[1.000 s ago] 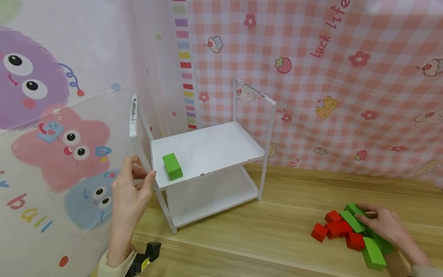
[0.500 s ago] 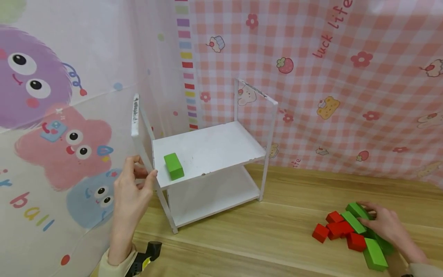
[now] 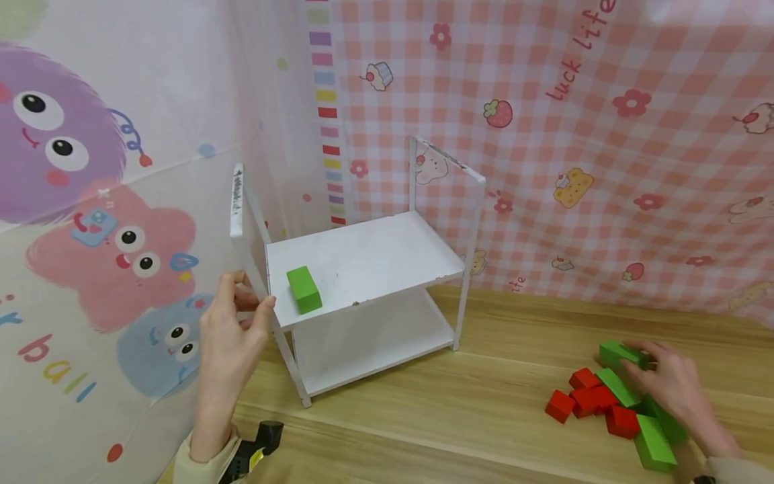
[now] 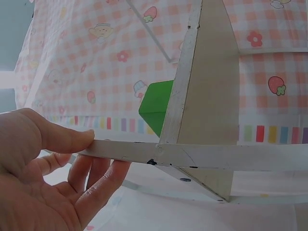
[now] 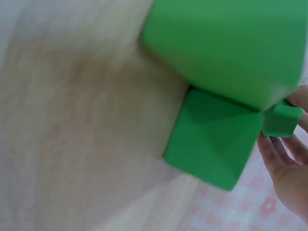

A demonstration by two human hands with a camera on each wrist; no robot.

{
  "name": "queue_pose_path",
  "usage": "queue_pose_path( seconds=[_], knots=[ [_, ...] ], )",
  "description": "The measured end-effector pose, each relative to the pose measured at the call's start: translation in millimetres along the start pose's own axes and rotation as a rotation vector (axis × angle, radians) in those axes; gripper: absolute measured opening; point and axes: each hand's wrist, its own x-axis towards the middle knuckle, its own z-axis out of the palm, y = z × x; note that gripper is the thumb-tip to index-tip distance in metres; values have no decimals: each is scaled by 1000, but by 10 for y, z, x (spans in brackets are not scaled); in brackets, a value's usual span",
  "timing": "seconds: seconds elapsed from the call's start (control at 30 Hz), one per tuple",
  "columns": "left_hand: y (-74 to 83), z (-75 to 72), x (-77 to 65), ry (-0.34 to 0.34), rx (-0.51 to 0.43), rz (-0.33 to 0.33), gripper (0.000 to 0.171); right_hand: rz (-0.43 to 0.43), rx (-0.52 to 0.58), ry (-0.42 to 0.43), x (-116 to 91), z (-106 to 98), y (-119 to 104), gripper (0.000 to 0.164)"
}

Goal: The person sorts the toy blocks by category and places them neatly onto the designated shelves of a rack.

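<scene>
My left hand (image 3: 238,336) pinches the near left upright of a white two-tier rack (image 3: 375,259), thumb on one side and fingers on the other, as the left wrist view also shows. On the rack's upper shelf, close to that upright, lies a green block (image 3: 304,290). Far to the right, my right hand (image 3: 668,383) grips another green block (image 3: 618,354) between thumb and fingers at the back of a block pile. In the right wrist view this held block (image 5: 281,121) shows beyond two larger-looking green blocks (image 5: 211,139).
Several red blocks (image 3: 621,422) and more green blocks (image 3: 656,444) lie in the pile on the wooden table (image 3: 435,430). A pink checked curtain (image 3: 544,222) hangs behind, and a white cartoon-printed curtain (image 3: 181,101) stands close to the rack's left side.
My right hand has taken the rear green block, which is now turned and shifted slightly left and up from the pile. The left hand keeps its hold on the rack.
</scene>
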Motion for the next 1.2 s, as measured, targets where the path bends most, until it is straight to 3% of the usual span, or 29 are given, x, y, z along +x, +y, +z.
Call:
queue_pose_path(
  seconds=[0.23,0.6,0.83,1.2],
  knots=[
    [-2,5,5,2,-1,6,32,-20,9,123,111,-8,-274,29],
    [7,3,3,2,4,2,33,-202,153,351,297,-26,-908,34],
    [7,3,-1,-1,4,-3,32,-285,251,422,413,-52,-1352,36],
    [6,-3,-6,0,-1,0,34,-401,367,461,577,-29,-2017,32]
  ],
)
